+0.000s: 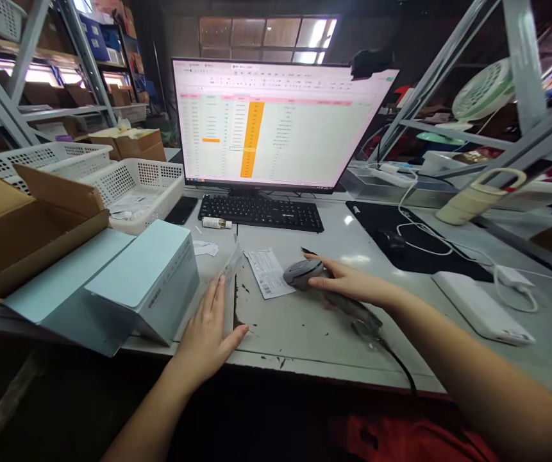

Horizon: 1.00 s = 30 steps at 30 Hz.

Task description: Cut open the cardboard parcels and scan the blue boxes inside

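A grey handheld barcode scanner [303, 274] is under my right hand [340, 280], whose fingers wrap round its head. Its blurred handle and cord trail toward the table's front edge. Just left of the scanner's head lies a small white packet [267, 273] with printed text and a barcode. My left hand [208, 327] rests on the table with fingers stretched out, beside a light blue box [172, 289]. Its fingertips touch a thin, see-through piece [230, 260] that looks like a plastic sleeve; its exact kind is unclear.
A monitor [280, 128] showing a spreadsheet stands behind a black keyboard [261, 212]. An open brown carton [30, 237] and white baskets [143, 186] fill the left. A small tube [217, 223] lies before the keyboard. To the right are a mouse [390, 242], a white power bank [482, 308] and cables.
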Motion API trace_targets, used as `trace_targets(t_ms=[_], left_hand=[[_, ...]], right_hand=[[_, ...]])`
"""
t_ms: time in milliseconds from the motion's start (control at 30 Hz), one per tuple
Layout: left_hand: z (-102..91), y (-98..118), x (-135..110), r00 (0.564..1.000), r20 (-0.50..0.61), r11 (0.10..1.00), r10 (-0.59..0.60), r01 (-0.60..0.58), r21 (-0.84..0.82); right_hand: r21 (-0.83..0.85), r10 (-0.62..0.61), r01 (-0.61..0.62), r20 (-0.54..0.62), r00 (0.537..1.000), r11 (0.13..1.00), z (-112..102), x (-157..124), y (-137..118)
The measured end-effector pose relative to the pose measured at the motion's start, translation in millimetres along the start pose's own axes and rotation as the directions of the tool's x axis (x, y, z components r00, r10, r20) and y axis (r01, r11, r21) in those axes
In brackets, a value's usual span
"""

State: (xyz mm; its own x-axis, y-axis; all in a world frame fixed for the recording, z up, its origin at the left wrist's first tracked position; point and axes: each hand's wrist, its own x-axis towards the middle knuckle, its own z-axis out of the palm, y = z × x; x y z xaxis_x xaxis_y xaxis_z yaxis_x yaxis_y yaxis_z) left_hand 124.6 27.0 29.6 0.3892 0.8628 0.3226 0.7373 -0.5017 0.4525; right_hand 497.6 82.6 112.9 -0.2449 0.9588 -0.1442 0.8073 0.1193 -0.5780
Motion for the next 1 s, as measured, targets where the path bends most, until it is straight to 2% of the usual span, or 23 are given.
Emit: trace_targets(t_ms=[67,100,133,167,200,233,267,300,367,467,567,767,1000], left_hand=[[1.9,-2,-2,0.999,-0.023,0.998,-0.032,0.031,-0.056],[2.6,-2,-3,0.998,-0.027,0.995,-0.051,0.049,-0.084],[3.3,-2,-3,0.997,-0.028,0.991,-0.074,0.07,-0.112],[3.8,-2,-3,0.995,-0.026,0.985,-0.1,0.096,-0.142],[4.0,-2,-4,0.991,-0.023,0.977,-0.129,0.123,-0.173],[4.0,-2,-4,0.987,-0.02,0.967,-0.157,0.149,-0.205],[3.7,-3,-4,0.984,-0.02,0.957,-0.18,0.17,-0.237],[3.1,-3,-5,0.98,-0.021,0.945,-0.197,0.185,-0.269],[1.2,-5,-6,0.979,-0.022,0.925,-0.204,0.185,-0.331],[-1.9,-11,-7,0.99,-0.005,0.902,-0.139,0.125,-0.414],[-3.4,-16,-7,0.997,0.032,0.901,-0.073,0.08,-0.426],[-3.4,-22,-8,0.994,0.101,0.959,-0.052,0.078,-0.271],[-1.8,-29,-12,0.994,0.094,0.976,-0.051,0.069,-0.205]], right_hand=[[0.105,0.093,-0.102,0.094,0.991,0.989,-11,8,25],[0.155,0.144,-0.158,0.094,0.985,0.975,-21,12,38],[0.174,0.196,-0.198,0.026,0.98,0.965,-32,16,52],[0.156,0.253,-0.236,-0.1,0.962,0.959,-43,21,66],[0.097,0.296,-0.28,-0.257,0.92,0.955,-55,25,82],[0.013,0.316,-0.341,-0.408,0.857,0.94,-65,28,97],[-0.067,0.324,-0.417,-0.525,0.787,0.906,-72,31,113],[-0.12,0.337,-0.495,-0.593,0.731,0.861,-77,34,128],[-0.132,0.399,-0.609,-0.644,0.652,0.782,-79,36,155],[-0.094,0.453,-0.683,-0.682,0.574,0.725,-71,40,181],[-0.094,0.44,-0.701,-0.718,0.54,0.707,-65,43,193],[-0.065,0.434,-0.726,-0.764,0.478,0.684,-66,46,202],[-0.076,0.405,-0.726,-0.788,0.463,0.683,-62,45,204]])
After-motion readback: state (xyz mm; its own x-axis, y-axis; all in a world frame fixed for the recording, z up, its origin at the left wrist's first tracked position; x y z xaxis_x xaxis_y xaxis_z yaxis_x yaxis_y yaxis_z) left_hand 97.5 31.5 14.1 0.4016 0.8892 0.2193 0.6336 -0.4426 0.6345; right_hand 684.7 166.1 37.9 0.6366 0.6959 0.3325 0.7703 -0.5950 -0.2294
